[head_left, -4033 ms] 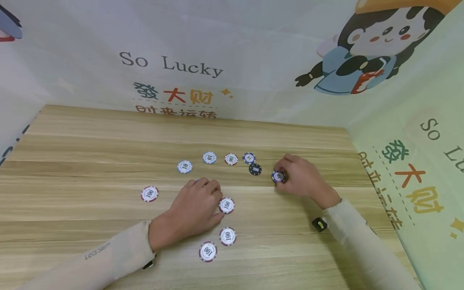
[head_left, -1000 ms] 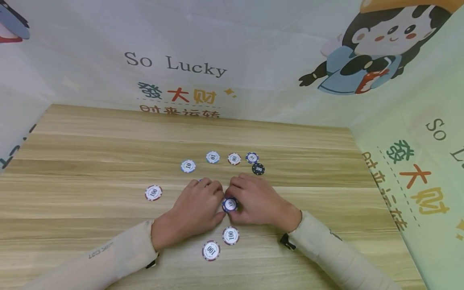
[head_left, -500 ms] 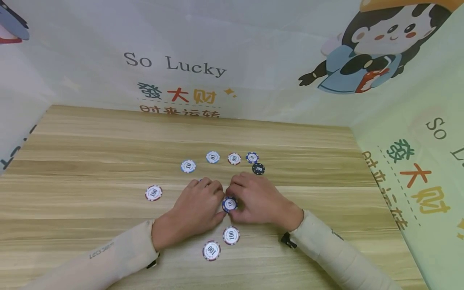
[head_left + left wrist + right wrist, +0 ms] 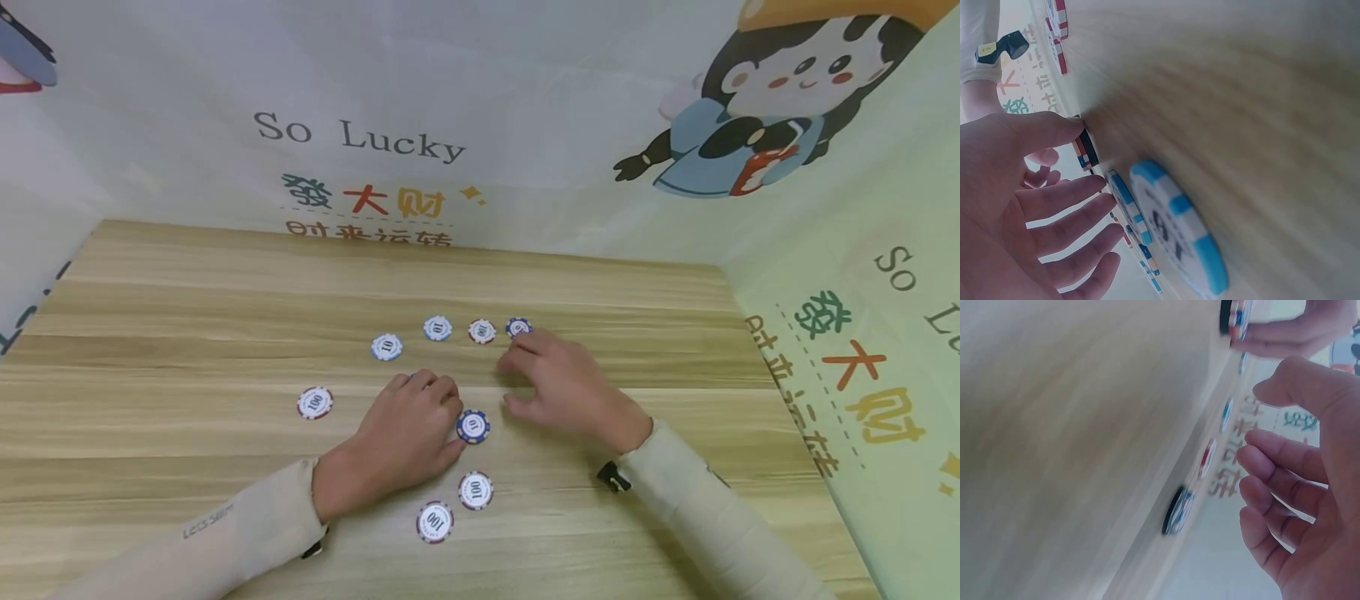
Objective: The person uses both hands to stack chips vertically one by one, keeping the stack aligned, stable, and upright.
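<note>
In the head view my left hand (image 4: 397, 437) stays at the left side of a small stack of poker chips (image 4: 472, 427), its thumb and forefinger at the stack's edge. A blue chip marked 10 tops the stack. Seen from the left wrist, the stack (image 4: 1086, 150) has a black chip at the bottom, between thumb and forefinger; a light-blue chip (image 4: 1179, 228) stands nearer the camera. My right hand (image 4: 566, 383) holds nothing, thumb apart from bent fingers. Its fingers overlap a blue chip (image 4: 518, 327). From the right wrist, a black-edged chip (image 4: 1174, 511) shows beyond the fingertips.
Two light-blue chips (image 4: 387, 347) and a red-edged chip (image 4: 482, 331) lie along the back. One red-edged chip (image 4: 315, 402) is at the left, two more (image 4: 435, 522) in front. Printed cloth walls (image 4: 525, 125) bound the wooden tabletop (image 4: 225, 283).
Earlier my right hand carried a blue chip from the right and set it on the red-edged chip. Now it has let go and moved back right, covering the black chip. My left hand stayed.
</note>
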`<state>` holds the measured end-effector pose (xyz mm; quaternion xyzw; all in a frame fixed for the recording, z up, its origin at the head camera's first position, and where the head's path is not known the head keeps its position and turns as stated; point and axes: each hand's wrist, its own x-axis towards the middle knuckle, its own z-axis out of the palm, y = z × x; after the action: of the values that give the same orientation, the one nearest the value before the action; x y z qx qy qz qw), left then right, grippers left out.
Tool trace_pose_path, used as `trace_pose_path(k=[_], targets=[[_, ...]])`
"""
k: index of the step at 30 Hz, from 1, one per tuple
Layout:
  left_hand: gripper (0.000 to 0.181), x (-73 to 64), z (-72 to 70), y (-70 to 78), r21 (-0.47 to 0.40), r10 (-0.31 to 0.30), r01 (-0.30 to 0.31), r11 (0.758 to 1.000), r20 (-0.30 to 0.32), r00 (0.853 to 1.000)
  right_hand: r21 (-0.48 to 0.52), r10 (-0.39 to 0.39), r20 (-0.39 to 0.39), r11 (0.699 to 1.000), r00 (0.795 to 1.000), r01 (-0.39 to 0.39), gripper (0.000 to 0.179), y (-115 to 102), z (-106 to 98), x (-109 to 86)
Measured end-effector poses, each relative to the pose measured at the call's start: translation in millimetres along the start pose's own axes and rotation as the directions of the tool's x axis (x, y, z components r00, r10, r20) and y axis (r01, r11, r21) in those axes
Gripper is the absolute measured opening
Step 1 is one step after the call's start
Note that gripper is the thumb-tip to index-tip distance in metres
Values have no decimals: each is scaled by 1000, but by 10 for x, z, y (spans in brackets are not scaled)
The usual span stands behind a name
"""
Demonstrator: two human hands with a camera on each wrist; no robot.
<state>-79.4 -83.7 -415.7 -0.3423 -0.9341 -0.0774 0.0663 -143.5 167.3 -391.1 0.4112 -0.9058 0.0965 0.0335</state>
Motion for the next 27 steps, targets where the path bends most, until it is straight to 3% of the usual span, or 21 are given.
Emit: trace_pose_path(k=[13, 27], targets=[[38, -5, -10, 10, 8, 2, -2, 1000, -14, 1000, -31, 114, -16, 993, 993, -114, 42, 317, 0, 11], [38, -9, -11, 8, -7, -2, 2, 1000, 1, 1000, -44, 211, 104, 977, 972, -208, 48, 487, 10, 70]])
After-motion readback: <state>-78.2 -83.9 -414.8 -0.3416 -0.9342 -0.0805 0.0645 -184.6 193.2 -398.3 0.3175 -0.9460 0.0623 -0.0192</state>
